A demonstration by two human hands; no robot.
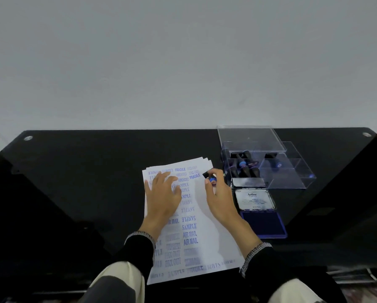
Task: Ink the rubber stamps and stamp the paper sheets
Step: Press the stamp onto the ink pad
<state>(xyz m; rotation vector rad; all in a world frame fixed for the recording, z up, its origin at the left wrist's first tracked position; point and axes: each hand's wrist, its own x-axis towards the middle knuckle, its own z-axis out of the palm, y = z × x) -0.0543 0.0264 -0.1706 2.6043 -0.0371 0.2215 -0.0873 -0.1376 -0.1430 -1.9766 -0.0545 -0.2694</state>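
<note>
Table (73, 171): sheets (207, 215) stacked at 6 o'clock, within reach. Box (268, 167) of spare stamps at 2, pad (263, 224) open at 3, beside the working hand. Left hand (163, 193) flat, fingers spread, pins the paper. Right hand (220, 193) pinches a stamp (210, 177) at the top-right corner.

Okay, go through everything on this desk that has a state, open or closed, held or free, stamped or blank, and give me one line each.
Ink pad: lid open, blue pad exposed.
Clear stamp box: lid up, several stamps inside.
Top paper sheet: mostly covered in blue stamp marks, right strip blank.
Rubber stamp: held in the right hand, above the sheet's upper right.
Left hand: flat on the sheet, fingers spread.
</note>
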